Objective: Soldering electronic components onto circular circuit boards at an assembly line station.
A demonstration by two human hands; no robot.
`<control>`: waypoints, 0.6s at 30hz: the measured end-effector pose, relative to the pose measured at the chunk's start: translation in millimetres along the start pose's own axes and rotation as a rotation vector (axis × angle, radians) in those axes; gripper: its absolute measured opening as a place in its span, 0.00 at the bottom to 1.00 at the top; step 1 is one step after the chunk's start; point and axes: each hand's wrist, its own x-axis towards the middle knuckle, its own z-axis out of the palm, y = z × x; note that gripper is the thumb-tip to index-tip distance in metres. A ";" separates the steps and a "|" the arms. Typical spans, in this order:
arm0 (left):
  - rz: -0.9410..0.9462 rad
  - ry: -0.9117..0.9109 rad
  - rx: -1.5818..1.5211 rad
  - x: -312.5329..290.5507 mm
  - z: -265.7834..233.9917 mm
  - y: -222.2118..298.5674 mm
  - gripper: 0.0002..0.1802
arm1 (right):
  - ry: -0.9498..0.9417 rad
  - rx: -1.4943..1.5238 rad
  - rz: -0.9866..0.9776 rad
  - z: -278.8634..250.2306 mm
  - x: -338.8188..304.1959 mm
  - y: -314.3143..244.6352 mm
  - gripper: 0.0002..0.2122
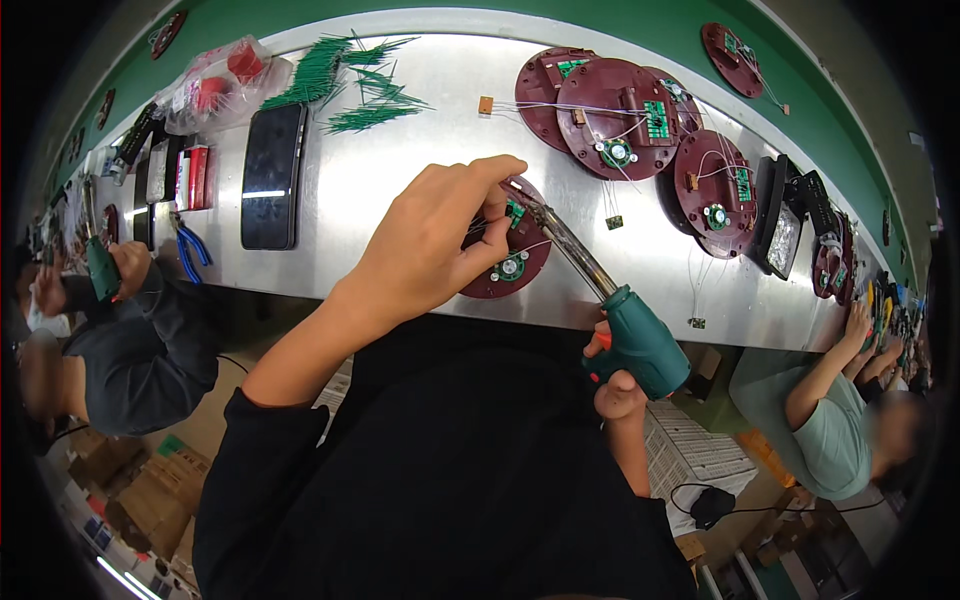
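Observation:
My right hand (620,396) grips a dark green soldering gun (645,345) by its handle, a finger by the red trigger. The gun's long metal barrel slants up and left. Its tip is at the upper part of a round maroon plastic cover (535,262), next to a small green circuit board on it. My left hand (435,238) is over that cover's left side, fingers bent in a pinch near the soldering tip. What lies between its fingertips is too hidden to name. Part of the cover and its wires is behind the left hand.
More maroon covers with boards and thin wires (625,105) stand stacked at the back right. A black phone (272,178), green cut wires (312,72), a plastic bag (215,95) and blue pliers (190,248) lie to the left. Other people work at both sides.

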 end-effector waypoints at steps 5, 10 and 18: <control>0.061 0.018 0.018 2.2 2.1 -1.7 0.28 | -0.038 -0.070 -0.096 -1.7 9.2 0.2 0.37; 0.081 0.017 0.067 4.6 2.2 0.1 0.27 | -0.050 -0.142 -0.187 -2.1 13.9 1.8 0.34; 0.105 0.007 0.132 3.6 4.5 2.2 0.23 | -0.044 -0.221 -0.256 -0.9 16.4 0.3 0.34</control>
